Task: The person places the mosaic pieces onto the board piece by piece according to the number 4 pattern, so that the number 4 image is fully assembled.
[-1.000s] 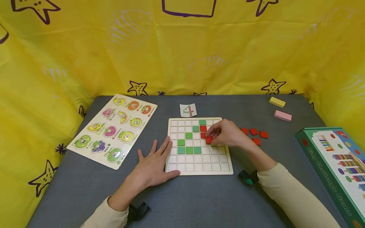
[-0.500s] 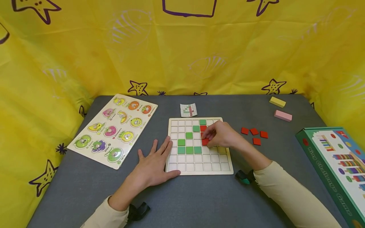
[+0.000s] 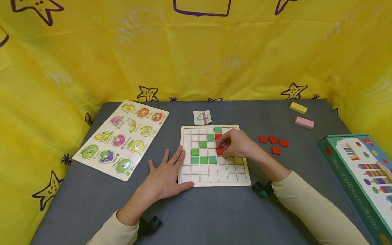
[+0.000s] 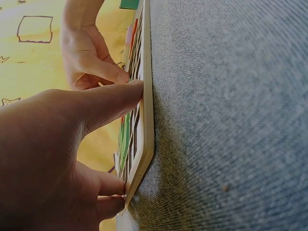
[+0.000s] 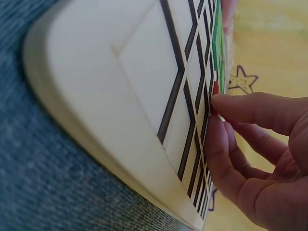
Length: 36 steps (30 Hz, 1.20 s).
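Note:
A white gridded wooden board (image 3: 214, 178) lies on the table with green tiles (image 3: 203, 160) stepped across its cells. A red tile (image 3: 218, 136) sits near its top, below a green one. Lower in the same column, my right hand (image 3: 240, 144) pinches another red tile (image 3: 219, 151) between thumb and fingers, right at the cells; the fingers partly cover the column there. In the right wrist view, the pinched red tile (image 5: 215, 90) shows as a thin sliver at the thumb tip. My left hand (image 3: 165, 177) rests with spread fingers on the board's left edge, its thumb at the near edge.
Several loose red tiles (image 3: 276, 150) lie right of the board. Behind it is a small pattern card (image 3: 202, 117). A fruit puzzle board (image 3: 122, 139) stands at left. Yellow (image 3: 298, 108) and pink (image 3: 304, 122) blocks lie at back right, a game box (image 3: 361, 180) at far right.
My right hand has shifted slightly left, bringing the red tile from beside the red column into line with it; it has hardly moved since half a second ago. My left hand stays put.

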{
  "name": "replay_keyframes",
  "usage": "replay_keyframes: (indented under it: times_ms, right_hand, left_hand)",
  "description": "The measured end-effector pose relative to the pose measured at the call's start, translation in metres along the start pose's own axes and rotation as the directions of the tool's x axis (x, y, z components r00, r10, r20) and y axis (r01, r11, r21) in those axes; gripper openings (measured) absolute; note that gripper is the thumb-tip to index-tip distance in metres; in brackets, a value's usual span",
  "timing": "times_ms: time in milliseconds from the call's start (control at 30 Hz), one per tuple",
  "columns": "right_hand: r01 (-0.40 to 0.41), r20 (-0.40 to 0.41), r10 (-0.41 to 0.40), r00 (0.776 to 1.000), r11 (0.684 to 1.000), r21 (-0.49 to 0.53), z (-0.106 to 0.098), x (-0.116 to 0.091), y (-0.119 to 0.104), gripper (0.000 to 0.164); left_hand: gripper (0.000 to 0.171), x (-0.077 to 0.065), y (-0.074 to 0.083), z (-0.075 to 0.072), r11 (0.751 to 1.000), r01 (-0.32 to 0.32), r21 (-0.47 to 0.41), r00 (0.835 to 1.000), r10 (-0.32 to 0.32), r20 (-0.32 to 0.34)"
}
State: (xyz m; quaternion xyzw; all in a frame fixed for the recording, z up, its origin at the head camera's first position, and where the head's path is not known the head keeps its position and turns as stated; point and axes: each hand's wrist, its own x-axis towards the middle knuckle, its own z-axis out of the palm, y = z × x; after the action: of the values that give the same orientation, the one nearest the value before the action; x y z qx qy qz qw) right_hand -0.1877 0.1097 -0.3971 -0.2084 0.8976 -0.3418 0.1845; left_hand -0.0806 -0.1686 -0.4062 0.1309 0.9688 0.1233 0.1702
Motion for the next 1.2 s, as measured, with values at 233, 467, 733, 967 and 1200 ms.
replay_keyframes:
  times_ms: [233, 467, 733, 967, 1200]
  right_hand:
    - [0.027, -0.008, -0.027, 1.0, 0.999, 0.026, -0.002, -0.002, 0.002, 0.022]
    - [0.053, -0.053, -0.051, 0.997, 0.998, 0.036, -0.012, -0.011, 0.008, 0.023]
    - [0.063, -0.095, -0.061, 0.994, 0.998, 0.027, -0.028, -0.021, 0.016, 0.023]
    - [0.045, -0.148, -0.043, 0.988, 0.999, 0.008, -0.041, -0.031, 0.027, 0.024]
    - [0.012, -0.197, -0.008, 0.98, 1.0, 0.02, -0.056, -0.043, 0.037, 0.026]
  left_hand:
    - [0.107, 0.001, 0.0, -0.001, 1.0, -0.002, -0.002, 1.0, 0.002, 0.0]
    - [0.107, 0.002, 0.0, 0.0, 1.0, -0.007, -0.001, 1.0, 0.007, 0.004]
    - [0.108, 0.001, 0.0, -0.002, 1.0, -0.006, 0.003, 1.0, 0.006, 0.003]
    - [0.108, 0.001, 0.0, -0.001, 1.0, -0.003, 0.005, 1.0, 0.003, 0.003]
    - [0.108, 0.0, 0.0, -0.001, 1.0, -0.003, 0.003, 1.0, 0.003, 0.002]
